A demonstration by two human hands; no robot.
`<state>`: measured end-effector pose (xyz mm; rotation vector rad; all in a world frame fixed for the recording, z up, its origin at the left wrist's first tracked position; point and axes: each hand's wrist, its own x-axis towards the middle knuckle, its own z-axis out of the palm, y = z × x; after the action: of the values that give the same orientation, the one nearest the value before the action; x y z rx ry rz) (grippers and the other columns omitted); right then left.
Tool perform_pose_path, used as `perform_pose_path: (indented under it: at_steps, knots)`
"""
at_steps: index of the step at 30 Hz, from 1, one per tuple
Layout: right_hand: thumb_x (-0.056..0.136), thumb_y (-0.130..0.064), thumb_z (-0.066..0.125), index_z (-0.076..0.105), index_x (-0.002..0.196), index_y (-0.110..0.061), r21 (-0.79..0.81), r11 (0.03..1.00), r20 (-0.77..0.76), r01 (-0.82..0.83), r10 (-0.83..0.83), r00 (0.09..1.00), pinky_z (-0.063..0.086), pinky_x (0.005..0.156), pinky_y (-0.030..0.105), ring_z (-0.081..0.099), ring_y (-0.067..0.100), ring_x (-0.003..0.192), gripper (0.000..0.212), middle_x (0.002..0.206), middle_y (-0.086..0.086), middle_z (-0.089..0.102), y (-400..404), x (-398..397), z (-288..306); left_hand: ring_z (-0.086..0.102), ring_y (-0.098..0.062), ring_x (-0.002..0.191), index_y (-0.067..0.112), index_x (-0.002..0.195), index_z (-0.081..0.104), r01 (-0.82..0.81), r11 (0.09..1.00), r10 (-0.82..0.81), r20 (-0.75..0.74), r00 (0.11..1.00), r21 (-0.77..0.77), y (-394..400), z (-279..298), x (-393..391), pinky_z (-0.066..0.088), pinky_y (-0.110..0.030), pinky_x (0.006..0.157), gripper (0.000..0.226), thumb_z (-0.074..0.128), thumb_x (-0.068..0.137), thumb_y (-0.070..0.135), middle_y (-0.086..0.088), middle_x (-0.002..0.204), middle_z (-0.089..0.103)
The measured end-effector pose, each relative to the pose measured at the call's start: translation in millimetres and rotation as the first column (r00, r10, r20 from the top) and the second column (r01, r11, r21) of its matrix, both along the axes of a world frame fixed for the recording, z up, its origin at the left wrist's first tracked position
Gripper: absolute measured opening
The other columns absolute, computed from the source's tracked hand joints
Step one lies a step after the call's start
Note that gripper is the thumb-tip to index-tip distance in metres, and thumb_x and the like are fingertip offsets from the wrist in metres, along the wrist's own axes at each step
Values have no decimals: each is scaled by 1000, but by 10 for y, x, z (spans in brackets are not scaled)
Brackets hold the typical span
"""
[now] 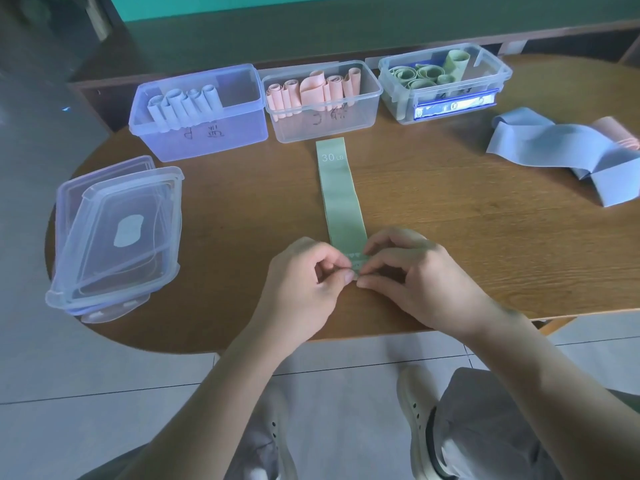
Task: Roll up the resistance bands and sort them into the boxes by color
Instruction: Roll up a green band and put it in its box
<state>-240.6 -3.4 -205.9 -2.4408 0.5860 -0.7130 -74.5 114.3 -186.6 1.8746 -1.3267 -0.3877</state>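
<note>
**Hands pinching near end of green band, centre table**

Green band (339,194) is lying flat on the table (450,244), running lengthwise away from the person, far end printed "30 LB" and sitting just in front of the pink box (323,98). Near end is sitting between both hands.

- Left hand (304,282): fingers curled, thumb and forefinger pinching the near end of the band from the left.
- Right hand (408,275): fingers curled, fingertips pinching the same end from the right. Both hands are nearly touching at the band edge. A small fold or first turn is showing there; can't tell how tight.

Boxes are sitting in a row along the far edge, lids off:
- Blue box (197,129), left: holding rolled pale-blue bands (183,105).
- Pink box, middle: holding rolled pink bands (311,90), some loosely uncurling.
- Green box (445,81), right: holding rolled green bands (422,74), one standing taller at the back.

Loose blue bands (554,143) are lying unrolled at the right edge of the table, with a pink band (620,133) partly showing behind them.

Lids (117,233) are lying stacked, tilted, at the left edge of the table, well apart from the hands.

Person's knees and shoes (419,420) are showing below the table over a tiled floor.
</note>
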Motion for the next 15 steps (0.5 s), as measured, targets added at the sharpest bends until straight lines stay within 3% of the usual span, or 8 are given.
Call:
perform_pose_path:
  at_steps: [2,4,7,11,13,15]
  knots:
    - [84,-26,81,79,88,-18,13,999,37,29,-29,999,45,83,14,58,2,90,9,105,-7,63,-1,19,-19,59,-9,78,22,83,72,1,1000,-1,-26,1000,-21,-2,1,-13,42,-11,63,12,77,84,12,10,79,63]
    - [83,-27,83,78,86,-19,57,996,59,72,-75,995,51,81,23,62,2,89,10,104,-12,63,9,41,-33,60,-9,76,20,85,72,19,999,-19,8,1000,-48,-2,-15,-22,42,-11,62,13,75,86,8,12,79,65]
    - [81,-30,83,72,83,-25,107,982,49,153,-159,986,55,75,38,62,5,85,13,102,-19,61,35,75,-36,58,-7,75,16,89,70,60,992,-35,210,977,-114,-9,-67,-35,43,-14,67,14,73,88,2,10,83,66]
    - [81,-30,82,69,79,-26,132,975,49,177,-185,982,54,70,39,56,1,76,14,98,-18,59,31,111,-39,59,-18,81,12,92,70,102,980,-21,412,911,-174,14,-174,-19,49,-28,71,9,66,93,4,2,86,66]
    - [82,-32,81,68,78,-25,150,967,35,206,-213,976,53,69,40,54,1,74,16,96,-17,59,8,126,-26,61,-19,84,11,93,72,123,974,-32,422,906,-190,34,-183,1,51,-31,73,5,68,94,8,2,87,66]
    - [81,-35,81,65,78,-27,151,957,13,249,-254,967,52,68,40,55,5,73,18,92,-15,59,-10,141,-3,62,-16,84,12,91,75,115,973,-29,389,921,-200,39,-164,4,50,-23,75,6,79,87,15,2,87,67]
